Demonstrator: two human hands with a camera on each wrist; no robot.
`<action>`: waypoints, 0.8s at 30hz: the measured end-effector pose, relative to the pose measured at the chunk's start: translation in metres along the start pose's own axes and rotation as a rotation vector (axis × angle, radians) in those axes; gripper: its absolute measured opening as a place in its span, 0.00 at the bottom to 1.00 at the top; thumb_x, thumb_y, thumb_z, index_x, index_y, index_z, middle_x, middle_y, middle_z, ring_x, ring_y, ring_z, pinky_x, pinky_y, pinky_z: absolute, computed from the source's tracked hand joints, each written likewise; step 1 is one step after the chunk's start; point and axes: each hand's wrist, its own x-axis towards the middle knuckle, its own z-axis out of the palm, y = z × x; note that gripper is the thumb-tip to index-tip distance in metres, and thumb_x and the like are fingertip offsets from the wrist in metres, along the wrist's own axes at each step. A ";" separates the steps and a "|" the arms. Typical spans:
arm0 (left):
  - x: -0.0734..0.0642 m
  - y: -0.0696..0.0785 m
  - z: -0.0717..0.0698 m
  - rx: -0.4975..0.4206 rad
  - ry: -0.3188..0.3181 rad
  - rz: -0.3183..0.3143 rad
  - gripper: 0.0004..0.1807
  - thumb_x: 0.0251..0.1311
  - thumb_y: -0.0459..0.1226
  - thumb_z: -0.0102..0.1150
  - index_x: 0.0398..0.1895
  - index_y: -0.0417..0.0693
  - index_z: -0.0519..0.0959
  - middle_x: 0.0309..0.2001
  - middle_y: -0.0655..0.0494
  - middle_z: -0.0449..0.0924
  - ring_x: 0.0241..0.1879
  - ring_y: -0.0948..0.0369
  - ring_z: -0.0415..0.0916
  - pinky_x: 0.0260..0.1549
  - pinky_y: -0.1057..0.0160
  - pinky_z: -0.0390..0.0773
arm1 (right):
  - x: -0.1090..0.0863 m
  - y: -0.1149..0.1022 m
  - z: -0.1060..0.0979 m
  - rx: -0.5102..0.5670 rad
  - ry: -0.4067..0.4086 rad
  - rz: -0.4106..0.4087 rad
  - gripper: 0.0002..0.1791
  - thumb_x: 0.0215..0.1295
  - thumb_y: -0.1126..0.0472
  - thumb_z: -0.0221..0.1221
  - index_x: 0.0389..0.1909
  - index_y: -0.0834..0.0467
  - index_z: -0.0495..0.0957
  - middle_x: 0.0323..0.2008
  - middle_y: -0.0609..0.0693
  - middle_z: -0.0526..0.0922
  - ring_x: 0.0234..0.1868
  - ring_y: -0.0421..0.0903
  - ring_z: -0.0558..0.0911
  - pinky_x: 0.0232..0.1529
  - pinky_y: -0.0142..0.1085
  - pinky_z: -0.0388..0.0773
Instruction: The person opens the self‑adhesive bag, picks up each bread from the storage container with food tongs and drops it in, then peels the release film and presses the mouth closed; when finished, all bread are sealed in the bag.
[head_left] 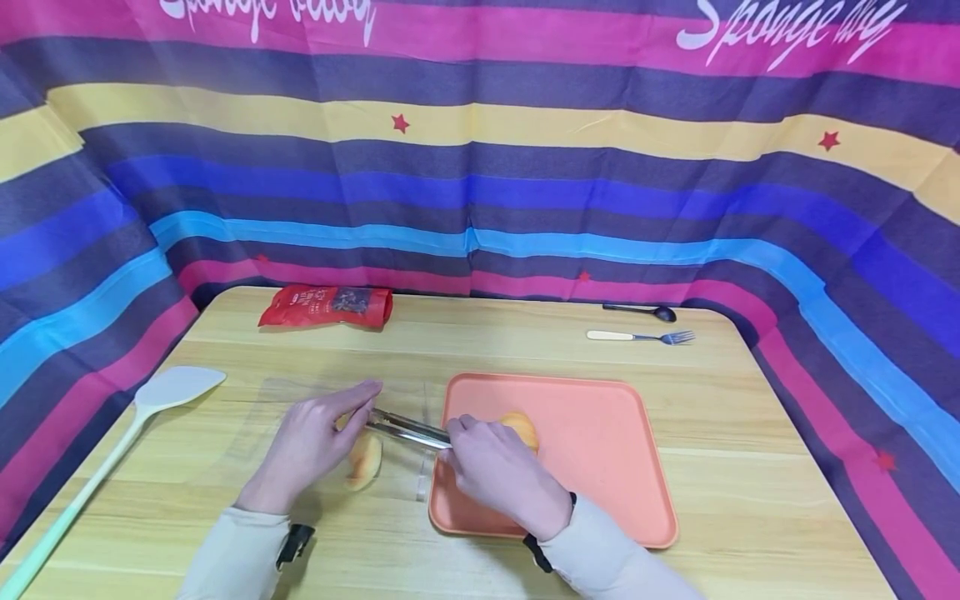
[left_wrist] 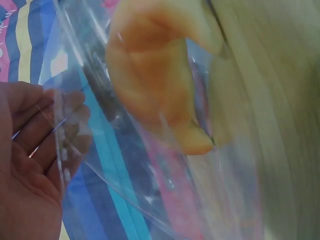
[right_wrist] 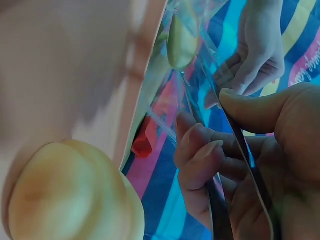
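My left hand (head_left: 306, 443) holds the edge of a clear plastic bag (left_wrist: 100, 165), its fingers seen partly through the film. A golden curved bread, like a croissant (left_wrist: 150, 70), lies inside the bag; part of this bread (head_left: 365, 461) shows beside the left hand in the head view. In my right hand (head_left: 501, 471) is a pair of metal tongs (head_left: 411, 430), gripped between thumb and fingers, with their tips toward the bag's mouth. Another bread (right_wrist: 60, 190) rests on the pink tray (head_left: 600, 475), partly hidden by the right hand in the head view.
A red pouch (head_left: 326, 306) lies at the back left. To the far left is a long turner (head_left: 168, 390) with a pale green handle. A black spoon (head_left: 637, 312) and a white-handled fork (head_left: 637, 337) lie at the back right. A striped curtain surrounds the table.
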 end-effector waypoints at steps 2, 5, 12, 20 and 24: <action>0.000 0.000 0.000 0.004 -0.003 -0.005 0.18 0.56 0.30 0.67 0.52 0.41 0.84 0.49 0.47 0.83 0.36 0.53 0.85 0.31 0.52 0.84 | 0.001 -0.001 0.000 -0.005 0.001 -0.008 0.09 0.66 0.57 0.62 0.31 0.58 0.76 0.23 0.44 0.71 0.20 0.40 0.73 0.17 0.32 0.70; -0.001 0.000 0.001 -0.006 -0.005 -0.009 0.18 0.57 0.30 0.67 0.52 0.41 0.83 0.50 0.47 0.83 0.37 0.52 0.85 0.31 0.53 0.85 | 0.002 -0.002 0.001 -0.014 -0.006 -0.020 0.09 0.67 0.57 0.61 0.32 0.58 0.77 0.24 0.44 0.71 0.20 0.39 0.73 0.17 0.30 0.71; -0.002 -0.002 0.003 -0.015 0.026 0.023 0.17 0.56 0.30 0.67 0.51 0.41 0.84 0.49 0.46 0.84 0.44 0.49 0.83 0.36 0.50 0.84 | 0.006 -0.005 0.001 -0.022 0.000 -0.041 0.10 0.67 0.55 0.61 0.32 0.57 0.76 0.25 0.45 0.72 0.22 0.41 0.75 0.19 0.32 0.73; -0.002 -0.007 0.003 0.000 0.032 0.024 0.16 0.56 0.30 0.67 0.50 0.41 0.84 0.48 0.48 0.84 0.43 0.50 0.84 0.36 0.50 0.84 | 0.002 0.000 -0.004 0.012 -0.010 0.025 0.11 0.64 0.53 0.64 0.38 0.57 0.77 0.25 0.43 0.69 0.21 0.41 0.72 0.15 0.31 0.67; -0.002 -0.007 0.003 0.001 0.026 0.017 0.17 0.56 0.30 0.67 0.50 0.40 0.84 0.48 0.48 0.84 0.43 0.50 0.84 0.34 0.50 0.84 | -0.003 0.005 -0.010 -0.005 -0.007 0.041 0.14 0.63 0.52 0.65 0.41 0.58 0.78 0.25 0.43 0.68 0.21 0.41 0.72 0.15 0.32 0.67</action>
